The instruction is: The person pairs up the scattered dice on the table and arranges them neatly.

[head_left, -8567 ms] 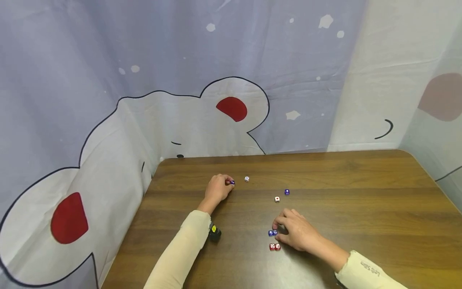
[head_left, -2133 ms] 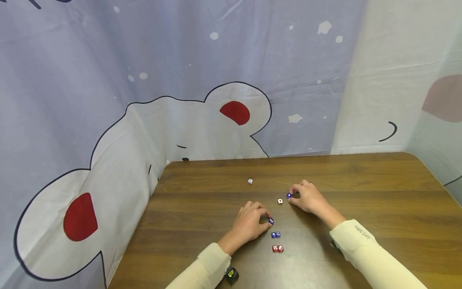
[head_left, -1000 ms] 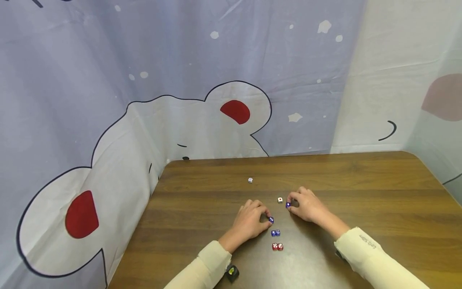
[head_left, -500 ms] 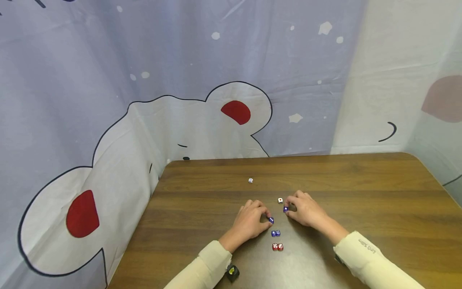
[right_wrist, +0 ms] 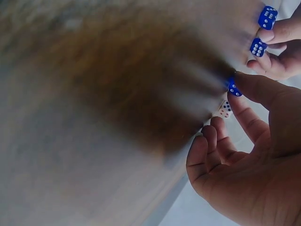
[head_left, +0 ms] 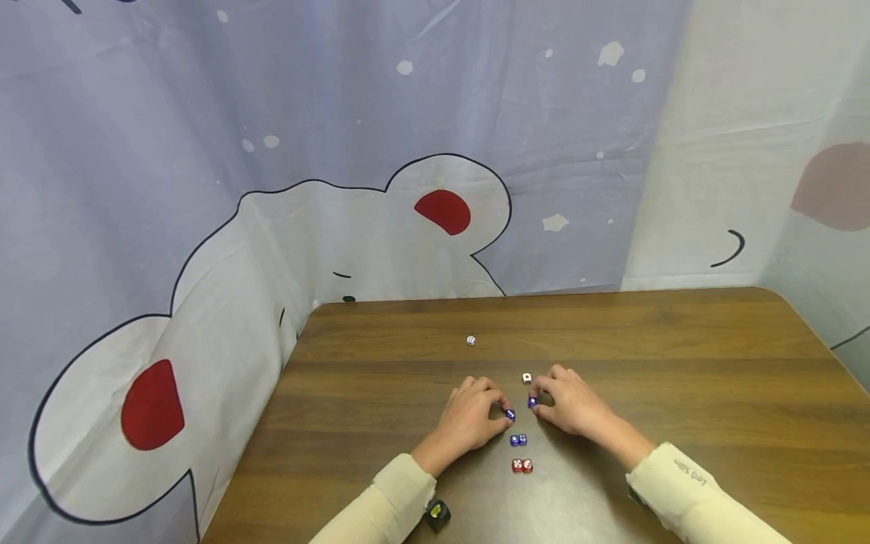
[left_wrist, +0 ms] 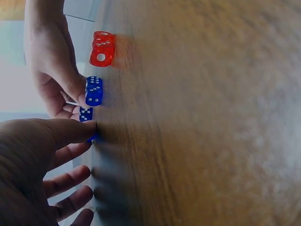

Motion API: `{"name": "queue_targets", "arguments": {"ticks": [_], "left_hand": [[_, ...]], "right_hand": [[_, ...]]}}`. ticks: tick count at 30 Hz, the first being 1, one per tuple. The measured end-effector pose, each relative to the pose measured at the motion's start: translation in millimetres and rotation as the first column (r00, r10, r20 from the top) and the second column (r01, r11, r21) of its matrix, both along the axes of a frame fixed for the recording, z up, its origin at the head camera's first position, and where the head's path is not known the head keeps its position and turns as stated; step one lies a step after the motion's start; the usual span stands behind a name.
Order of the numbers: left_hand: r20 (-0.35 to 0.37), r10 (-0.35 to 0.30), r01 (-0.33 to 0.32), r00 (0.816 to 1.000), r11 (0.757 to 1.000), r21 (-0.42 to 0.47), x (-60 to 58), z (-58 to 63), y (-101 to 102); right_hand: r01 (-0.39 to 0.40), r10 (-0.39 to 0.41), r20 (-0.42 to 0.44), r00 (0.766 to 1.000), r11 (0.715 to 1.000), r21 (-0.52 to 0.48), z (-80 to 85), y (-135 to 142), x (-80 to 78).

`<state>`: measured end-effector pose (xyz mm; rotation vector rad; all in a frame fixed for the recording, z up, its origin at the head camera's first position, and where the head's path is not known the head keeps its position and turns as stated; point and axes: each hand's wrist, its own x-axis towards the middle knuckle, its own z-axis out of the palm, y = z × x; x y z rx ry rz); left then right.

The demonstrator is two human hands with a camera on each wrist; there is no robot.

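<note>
My left hand (head_left: 469, 415) pinches a blue die (head_left: 510, 415) between thumb and index finger, low over the wooden table. Just across from it, my right hand (head_left: 572, 404) pinches another blue die (head_left: 533, 403); a small gap separates the two dice. In the right wrist view, the right thumb and index finger press on opposite sides of that blue die (right_wrist: 234, 87), while the other fingers curl loosely. A pair of blue dice (head_left: 519, 440) sits side by side nearer the person, with a pair of red dice (head_left: 522, 465) below. The left thumb mostly hides its die in the left wrist view.
One white die (head_left: 526, 378) with a red dot lies just beyond the right fingertips. Farther back lies a second white die (head_left: 471, 341). The wooden table (head_left: 680, 363) reaches back to a printed curtain (head_left: 571, 136).
The left hand brought its blue die from the far left to the middle, then stayed still. The right hand left the blue pair, gripped another blue die and drew it nearer and leftward.
</note>
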<state>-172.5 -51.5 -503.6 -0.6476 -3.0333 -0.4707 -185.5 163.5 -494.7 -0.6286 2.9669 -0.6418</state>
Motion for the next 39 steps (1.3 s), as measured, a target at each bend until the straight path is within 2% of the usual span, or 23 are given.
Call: {"name": "queue_targets", "arguments": {"ticks": [25,39], "left_hand": [[0.008,-0.004,0.004,1.0,1.0,-0.023,-0.9,0.8,0.8],[-0.021,-0.021,0.02,1.0,0.999,-0.027,-1.0,-1.1,0.6]], "right_hand": [[-0.042,0.043,-0.022,0.999,0.999,0.018,2.0,-12.8,12.9],[-0.064,0.065,-0.045,0.997,0.998,0.012,1.3,-18.6,15.8]]}}
